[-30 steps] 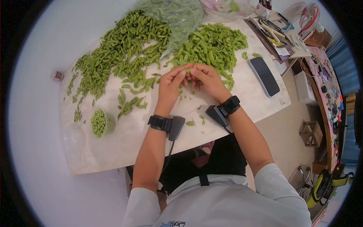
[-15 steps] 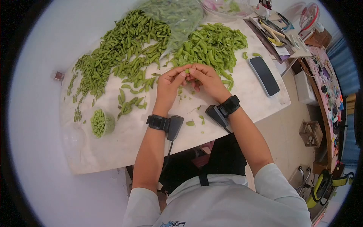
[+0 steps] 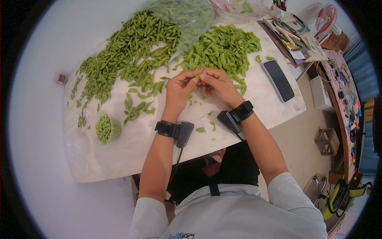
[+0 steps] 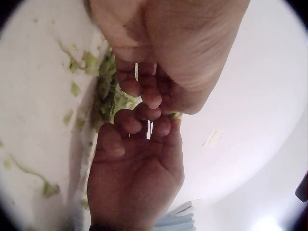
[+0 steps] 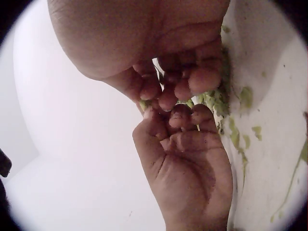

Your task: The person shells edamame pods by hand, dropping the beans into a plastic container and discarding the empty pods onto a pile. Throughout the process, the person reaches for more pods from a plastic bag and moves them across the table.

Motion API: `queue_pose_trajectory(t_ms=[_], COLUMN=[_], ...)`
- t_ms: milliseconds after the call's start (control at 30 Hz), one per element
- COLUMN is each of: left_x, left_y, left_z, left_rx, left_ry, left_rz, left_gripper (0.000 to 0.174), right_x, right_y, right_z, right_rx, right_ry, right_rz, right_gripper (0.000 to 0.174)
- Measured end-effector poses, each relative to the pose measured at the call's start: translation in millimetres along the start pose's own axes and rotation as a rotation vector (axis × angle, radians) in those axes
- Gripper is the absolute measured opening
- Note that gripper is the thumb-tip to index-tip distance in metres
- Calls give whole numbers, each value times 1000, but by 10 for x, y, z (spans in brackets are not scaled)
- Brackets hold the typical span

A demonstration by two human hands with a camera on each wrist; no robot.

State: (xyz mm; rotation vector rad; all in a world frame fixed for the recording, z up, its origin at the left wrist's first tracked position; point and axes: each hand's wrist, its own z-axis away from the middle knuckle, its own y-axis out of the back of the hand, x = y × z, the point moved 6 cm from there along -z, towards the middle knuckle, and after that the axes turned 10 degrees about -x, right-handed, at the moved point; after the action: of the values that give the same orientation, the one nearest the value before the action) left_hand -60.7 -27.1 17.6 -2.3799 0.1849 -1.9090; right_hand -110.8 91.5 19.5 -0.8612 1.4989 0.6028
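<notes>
Over the table, both hands meet fingertip to fingertip at a small green soybean pod (image 3: 197, 77). My left hand (image 3: 178, 91) pinches it from one side between thumb and index finger. From the other side my right hand (image 3: 221, 86) pinches it in the same way. In the left wrist view only a sliver of the pod (image 4: 176, 115) shows between the thumbs; the fingers hide the rest. Just beyond the hands lies a heap of light green pods (image 3: 223, 49), some of them looking split. A darker heap of pods (image 3: 145, 34) spreads to the left.
A clear plastic cup (image 3: 116, 130) filled with green beans stands at the left front. A small cluster of pods (image 3: 137, 109) lies nearby. At the right edge is a phone (image 3: 277, 80). A plastic bag (image 3: 195, 20) covers part of the heaps, and scraps (image 3: 200, 130) dot the table.
Both hands stay in place over the table. The left thumb and fingers have shifted slightly at the pod, and less of its green shows between the fingertips.
</notes>
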Motion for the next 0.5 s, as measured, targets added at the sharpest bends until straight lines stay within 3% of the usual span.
queue_pose_trajectory(t_ms=[500], left_x=[223], left_y=[-38], left_z=[14], left_rx=[35], left_ry=[-219], left_rz=[-374], left_gripper=[17], right_x=[68], right_y=[-8], right_z=[12], right_rx=[-29], right_ry=[-123], right_rz=[-270], right_gripper=[25])
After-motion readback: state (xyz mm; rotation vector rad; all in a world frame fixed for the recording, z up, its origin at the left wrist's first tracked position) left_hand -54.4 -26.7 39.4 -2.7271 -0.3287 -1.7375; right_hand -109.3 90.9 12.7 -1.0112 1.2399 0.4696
